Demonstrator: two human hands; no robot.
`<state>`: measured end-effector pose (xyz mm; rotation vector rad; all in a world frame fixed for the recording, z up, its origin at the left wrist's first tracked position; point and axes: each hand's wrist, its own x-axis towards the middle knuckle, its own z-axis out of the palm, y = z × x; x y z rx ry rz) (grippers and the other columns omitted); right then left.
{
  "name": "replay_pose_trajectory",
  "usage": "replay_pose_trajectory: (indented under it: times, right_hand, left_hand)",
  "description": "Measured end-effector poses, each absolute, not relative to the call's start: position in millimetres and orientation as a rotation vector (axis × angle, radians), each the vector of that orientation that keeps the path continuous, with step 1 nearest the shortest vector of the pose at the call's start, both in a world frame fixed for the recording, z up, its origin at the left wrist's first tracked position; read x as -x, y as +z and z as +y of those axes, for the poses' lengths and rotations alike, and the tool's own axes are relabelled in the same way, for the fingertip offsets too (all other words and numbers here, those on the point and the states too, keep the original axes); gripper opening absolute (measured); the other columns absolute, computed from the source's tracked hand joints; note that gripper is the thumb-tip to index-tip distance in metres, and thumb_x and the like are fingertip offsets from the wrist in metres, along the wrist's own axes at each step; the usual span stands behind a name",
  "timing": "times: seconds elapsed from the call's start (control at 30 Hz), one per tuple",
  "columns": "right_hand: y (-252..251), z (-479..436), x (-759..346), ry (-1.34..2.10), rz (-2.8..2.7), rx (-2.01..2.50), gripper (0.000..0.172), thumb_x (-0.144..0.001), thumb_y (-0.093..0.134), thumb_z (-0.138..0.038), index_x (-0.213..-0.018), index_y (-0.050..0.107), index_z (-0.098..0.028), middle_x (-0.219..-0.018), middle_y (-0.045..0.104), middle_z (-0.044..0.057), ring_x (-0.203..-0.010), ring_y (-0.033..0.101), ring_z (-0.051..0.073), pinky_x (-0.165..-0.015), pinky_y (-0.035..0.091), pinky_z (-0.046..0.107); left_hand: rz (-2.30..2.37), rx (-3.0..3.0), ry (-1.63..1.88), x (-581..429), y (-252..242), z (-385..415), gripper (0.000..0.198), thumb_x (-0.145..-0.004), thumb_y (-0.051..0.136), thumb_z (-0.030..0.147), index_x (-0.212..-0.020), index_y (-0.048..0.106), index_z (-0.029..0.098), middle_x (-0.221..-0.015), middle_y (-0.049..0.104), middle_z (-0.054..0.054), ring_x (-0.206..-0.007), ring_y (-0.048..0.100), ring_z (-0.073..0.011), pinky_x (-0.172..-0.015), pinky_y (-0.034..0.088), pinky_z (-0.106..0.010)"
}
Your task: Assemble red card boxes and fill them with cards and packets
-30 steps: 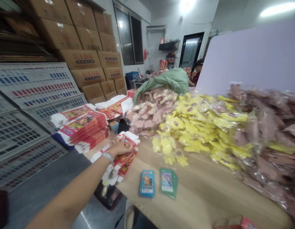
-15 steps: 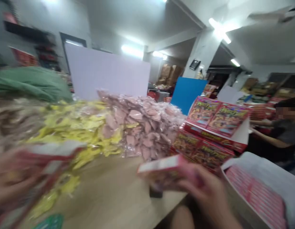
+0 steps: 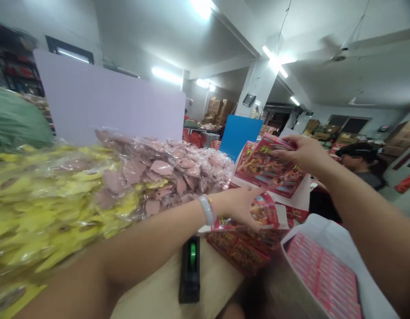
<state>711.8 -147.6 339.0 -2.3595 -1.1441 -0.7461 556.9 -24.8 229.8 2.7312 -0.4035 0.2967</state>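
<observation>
My left hand [image 3: 240,206], with a pale bangle on its wrist, is closed on a red printed box [image 3: 266,212] at the front of the stacked boxes. Above and to the right, my right hand [image 3: 293,153] grips the upper edge of another red printed box [image 3: 269,166], tilted over the open display carton [image 3: 303,195]. More red printed boxes [image 3: 245,252] lie below my left hand on the table. A black tape dispenser [image 3: 190,272] with a green roll stands beneath my left forearm.
Bagged pink pieces [image 3: 161,168] and yellow pieces [image 3: 59,208] are heaped on the left and middle of the table [image 3: 152,292]. An open carton [image 3: 324,274] of pink-red packs stands at lower right. Behind are a lilac board [image 3: 115,102], a blue board [image 3: 240,135] and a person [image 3: 361,164].
The view has turned right. My left hand has crossed from the far left to the box stack, and my right hand has moved up to the display carton with a box.
</observation>
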Motion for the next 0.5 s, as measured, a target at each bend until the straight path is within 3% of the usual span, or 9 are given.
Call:
replay_pose_trajectory:
  times: [0.07,0.17,0.33,0.4,0.43,0.5]
  right_hand:
    - [321,-118,-720,-0.864,-1.210,2.347,0.048,-0.068,0.063,-0.048,-0.107,0.062,-0.019,-0.104,0.062,0.012,-0.093,0.054,0.029,-0.076,0.042,0.040]
    - [302,-89,-733,-1.165,-1.315,2.350,0.054,-0.072,0.062,-0.043,-0.120,0.053,-0.021,-0.132,0.043,0.012,-0.118,0.036,0.035,-0.093,0.030,0.048]
    - [303,-108,-697,-1.213,-1.215,2.287,0.062,-0.077,0.054,-0.047,-0.130,0.042,-0.018,-0.140,0.031,0.015,-0.126,0.024,0.036,-0.101,0.015,0.055]
    - [279,-135,-638,-1.018,-1.028,2.056,0.070,-0.079,0.050,-0.050,-0.137,0.028,-0.017,-0.143,0.023,0.015,-0.129,0.021,0.034,-0.102,0.017,0.053]
    - [257,-148,-601,-0.801,-0.953,1.906,0.073,-0.080,0.047,-0.051,-0.140,0.019,-0.020,-0.142,0.027,0.014,-0.128,0.026,0.031,-0.102,0.022,0.050]
    - [195,-169,-524,-0.024,-0.937,1.668,0.088,-0.074,0.053,-0.057,-0.141,0.005,-0.027,-0.140,0.033,0.009,-0.124,0.035,0.028,-0.100,0.030,0.045]
  left_hand:
    - [-0.446,-2.711,0.319,-553,226,-20,0.092,-0.057,0.064,0.049,-0.133,0.025,0.014,-0.118,0.045,-0.013,-0.103,0.052,-0.0278,-0.086,0.043,-0.035]
    - [-0.468,-2.688,0.327,-553,228,-16,0.086,-0.058,0.064,0.045,-0.130,0.029,0.013,-0.119,0.046,-0.014,-0.103,0.052,-0.0270,-0.088,0.043,-0.037]
    - [-0.447,-2.554,0.583,-526,234,-11,0.079,-0.059,0.068,0.038,-0.127,0.036,0.015,-0.117,0.050,-0.012,-0.103,0.053,-0.0258,-0.091,0.042,-0.037]
    - [-0.190,-2.319,0.848,-490,221,-15,0.070,-0.065,0.067,0.037,-0.125,0.037,0.019,-0.114,0.053,-0.009,-0.102,0.054,-0.0230,-0.090,0.043,-0.035]
    - [0.021,-2.163,0.942,-468,209,-18,0.069,-0.066,0.066,0.039,-0.125,0.036,0.020,-0.113,0.054,-0.009,-0.100,0.056,-0.0221,-0.089,0.045,-0.035]
    - [0.449,-1.855,1.015,-421,174,-29,0.081,-0.059,0.072,0.041,-0.126,0.031,0.021,-0.115,0.054,-0.010,-0.099,0.057,-0.0239,-0.084,0.048,-0.035]
